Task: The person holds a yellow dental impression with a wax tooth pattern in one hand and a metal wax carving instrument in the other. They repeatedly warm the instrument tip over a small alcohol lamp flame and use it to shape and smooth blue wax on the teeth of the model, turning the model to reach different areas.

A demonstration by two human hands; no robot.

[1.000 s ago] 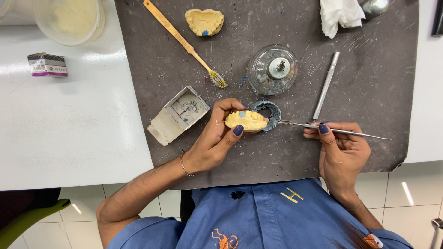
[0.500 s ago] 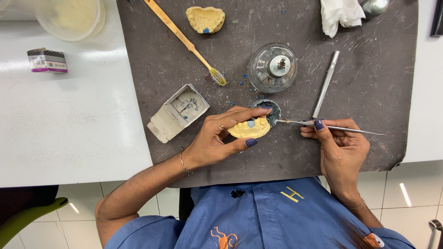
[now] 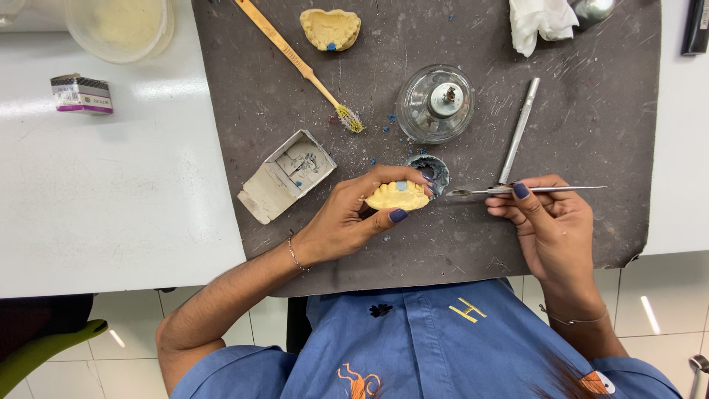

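My left hand grips a yellow plaster tooth model with a small blue patch on top, held just above the dark grey mat. My right hand holds a thin metal carving tool like a pen, its flat tip pointing left toward the model. The tip lies beside a small round dish of dark blue wax that sits right behind the model.
On the mat stand a glass spirit lamp, a second metal tool, a wooden toothbrush, another yellow plaster model, a small open cardboard box and a white tissue. A plastic tub and small box sit on the white table.
My left hand has turned the plaster model slightly and settled it next to the wax dish. My right hand has kept the tool level, its tip shifting slightly right.
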